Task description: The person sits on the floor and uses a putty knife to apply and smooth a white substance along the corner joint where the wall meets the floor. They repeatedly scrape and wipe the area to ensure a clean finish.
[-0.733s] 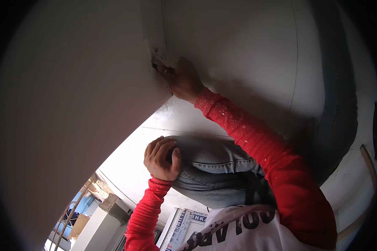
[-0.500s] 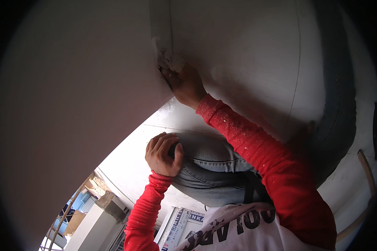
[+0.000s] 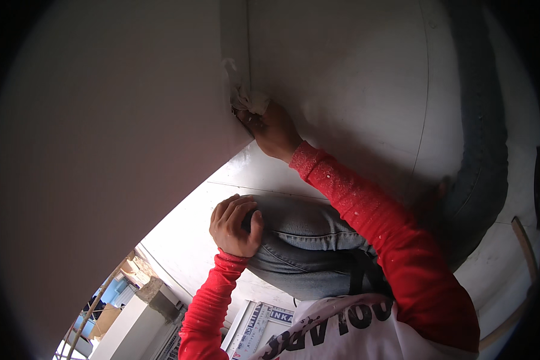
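Observation:
My right hand (image 3: pixel 276 131) is closed on a crumpled whitish cloth (image 3: pixel 249 99), which could also be paper. It presses the cloth into the corner where a large pale panel (image 3: pixel 120 114) meets a light surface with thin seams (image 3: pixel 348 78). My fingertips are partly hidden in shadow and behind the cloth. Resting on my bent knee (image 3: pixel 294 216) in blue jeans, my left hand (image 3: pixel 235 227) holds nothing, its fingers spread and curved over the denim. Both red sleeves carry white specks, most thickly on the right forearm.
The panel's lower edge runs diagonally across the left side. At lower left are a pale block-like ledge (image 3: pixel 129 321), a thin curved pole (image 3: pixel 96 303) and blue items. Framed pieces with printed film (image 3: pixel 255 327) lie near my lap. A brown strip (image 3: pixel 525 246) is at the right.
My right hand has shifted slightly toward me and to the right with the cloth along the corner. My left hand stays on the knee; the whole view has moved a little.

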Motion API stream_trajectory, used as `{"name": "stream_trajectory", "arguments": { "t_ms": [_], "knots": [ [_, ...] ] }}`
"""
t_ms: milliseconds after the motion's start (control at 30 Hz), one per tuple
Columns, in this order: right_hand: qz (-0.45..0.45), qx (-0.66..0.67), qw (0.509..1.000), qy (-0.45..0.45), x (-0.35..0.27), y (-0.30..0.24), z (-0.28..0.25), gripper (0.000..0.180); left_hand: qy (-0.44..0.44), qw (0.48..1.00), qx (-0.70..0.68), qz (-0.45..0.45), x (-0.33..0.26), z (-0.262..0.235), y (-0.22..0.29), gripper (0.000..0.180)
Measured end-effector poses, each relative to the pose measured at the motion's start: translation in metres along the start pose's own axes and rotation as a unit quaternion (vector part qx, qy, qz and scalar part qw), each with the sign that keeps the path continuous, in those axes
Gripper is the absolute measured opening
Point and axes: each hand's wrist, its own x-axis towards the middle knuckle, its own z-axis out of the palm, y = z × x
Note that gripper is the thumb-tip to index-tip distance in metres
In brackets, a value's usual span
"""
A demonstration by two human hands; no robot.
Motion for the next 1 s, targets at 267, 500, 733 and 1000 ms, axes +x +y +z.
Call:
{"name": "stream_trajectory", "arguments": {
  "t_ms": [267, 500, 733, 1000],
  "knots": [
    [0.055, -0.075, 0.995, 0.047, 0.103, 0.004, -0.04, 0.036, 0.007, 1.0, -0.01, 0.007, 0.006, 0.004, 0.002, 0.017],
    [-0.041, -0.112, 0.993, 0.006, 0.051, 0.02, -0.021, 0.027, 0.007, 1.0, -0.012, 0.004, -0.001, 0.006, -0.006, 0.017],
    [0.054, -0.068, 0.996, 0.009, 0.059, -0.02, -0.026, 0.027, 0.0, 1.0, -0.005, 0.002, 0.006, 0.001, 0.001, 0.018],
    [0.082, -0.223, 0.968, -0.079, 0.088, -0.033, -0.054, 0.038, 0.008, 1.0, -0.018, 0.007, 0.002, 0.007, -0.006, 0.017]
  ]
}}
